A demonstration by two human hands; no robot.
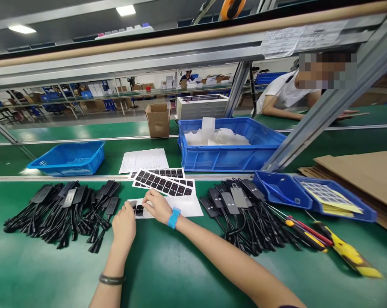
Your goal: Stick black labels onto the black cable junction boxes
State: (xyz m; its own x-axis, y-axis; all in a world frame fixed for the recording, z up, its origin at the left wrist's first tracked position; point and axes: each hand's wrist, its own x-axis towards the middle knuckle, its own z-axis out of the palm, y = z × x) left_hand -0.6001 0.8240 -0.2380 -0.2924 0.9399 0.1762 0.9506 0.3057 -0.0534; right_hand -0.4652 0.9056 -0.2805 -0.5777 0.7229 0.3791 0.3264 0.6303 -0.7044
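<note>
Presently the label sheet lies centre-near on the green counter. My left hand rests on its left edge, grasping nothing; my right hand has fingertips narrowed on a black label, grip unconfirmed. I judge it thin, light, easily creased; lift by a corner. Far blue crate holds white bags.

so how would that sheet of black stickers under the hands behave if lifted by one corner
Probably floppy: the sticker sheet lies thin and flat on the green mat, so a corner lift would likely make it droop. It looks very light, so a push may slide it.
</note>
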